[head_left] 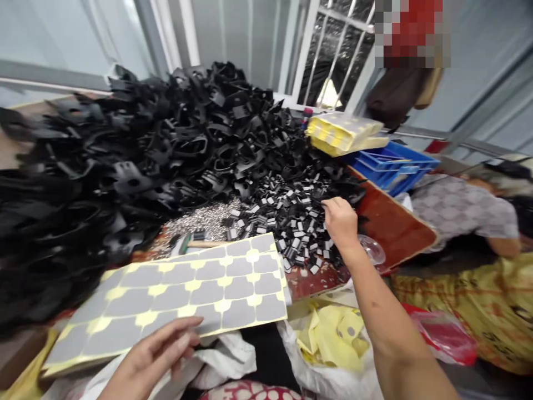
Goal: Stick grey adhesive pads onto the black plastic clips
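Observation:
My left hand is at the near edge of a sheet of grey die-cut stickers on yellow backing. Its fingers are loosely stretched and apart, and nothing shows in them. My right hand reaches over the right side of a heap of small black clips with white pads. Thumb and forefinger are pinched together; whatever they may hold is too small to make out. Left of the clips is a spread of tiny shiny metal pieces. A wooden-handled tool lies partly behind the sheet.
A tall pile of black plastic parts fills the table's back and left. Stacked yellow sheets rest by a blue crate. A bag of yellow scraps stands in front. Another person's patterned sleeve is at right.

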Demonstrator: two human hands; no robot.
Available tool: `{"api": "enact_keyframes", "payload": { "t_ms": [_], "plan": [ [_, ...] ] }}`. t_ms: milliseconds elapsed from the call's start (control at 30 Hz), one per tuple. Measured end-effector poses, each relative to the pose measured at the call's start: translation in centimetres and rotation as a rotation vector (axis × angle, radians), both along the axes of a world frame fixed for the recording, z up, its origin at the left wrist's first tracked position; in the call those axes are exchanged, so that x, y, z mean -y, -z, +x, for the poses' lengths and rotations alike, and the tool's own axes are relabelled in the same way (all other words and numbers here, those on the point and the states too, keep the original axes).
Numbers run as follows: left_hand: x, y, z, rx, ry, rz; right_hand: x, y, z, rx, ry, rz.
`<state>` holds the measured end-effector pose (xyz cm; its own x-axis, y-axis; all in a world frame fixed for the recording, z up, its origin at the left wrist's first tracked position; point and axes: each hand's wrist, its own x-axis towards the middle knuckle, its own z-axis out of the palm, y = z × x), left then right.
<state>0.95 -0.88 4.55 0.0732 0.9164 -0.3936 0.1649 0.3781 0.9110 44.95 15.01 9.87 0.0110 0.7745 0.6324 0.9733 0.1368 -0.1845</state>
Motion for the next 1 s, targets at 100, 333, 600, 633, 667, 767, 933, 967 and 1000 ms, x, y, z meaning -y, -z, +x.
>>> {"api": "enact_keyframes", "payload": {
  "t_ms": [100,333,600,633,667,767,933,967,1000],
  "plan": [
    [-0.9,-1.7,0.6,0.334,-0.069,-0.091,3.6,1.4,-8.5,-0.066,-0.373,0.176],
    [-4.1,-0.6,0.0,0.527,-0.129,-0.146,10.8,8.9,-22.3,-0.181,-0.85,-0.139],
    [-6.8,-0.4,-1.2,0.405,-0.285,0.01,4.2,11.7,-18.0,0.051,-0.637,-0.504],
    [-7.4,-0.5,-0.5,0.411,-0.268,0.03,3.8,11.4,-18.2,0.07,-0.651,-0.494],
    [-8.1,-0.5,0.3,0.415,-0.249,0.049,3.8,10.9,-18.6,0.081,-0.65,-0.47],
    [-10.1,0.2,2.6,0.419,-0.185,0.038,6.0,9.6,-19.6,0.045,-0.57,-0.343],
    [-11.9,2.4,4.2,0.417,-0.139,-0.03,11.5,9.8,-20.3,-0.228,-0.71,-0.441],
    [-12.1,2.7,4.2,0.416,-0.137,-0.033,11.9,10.1,-20.4,-0.271,-0.738,-0.463],
    [-12.2,2.9,4.1,0.415,-0.135,-0.036,12.1,10.5,-20.4,-0.304,-0.75,-0.478]
  ]
}}
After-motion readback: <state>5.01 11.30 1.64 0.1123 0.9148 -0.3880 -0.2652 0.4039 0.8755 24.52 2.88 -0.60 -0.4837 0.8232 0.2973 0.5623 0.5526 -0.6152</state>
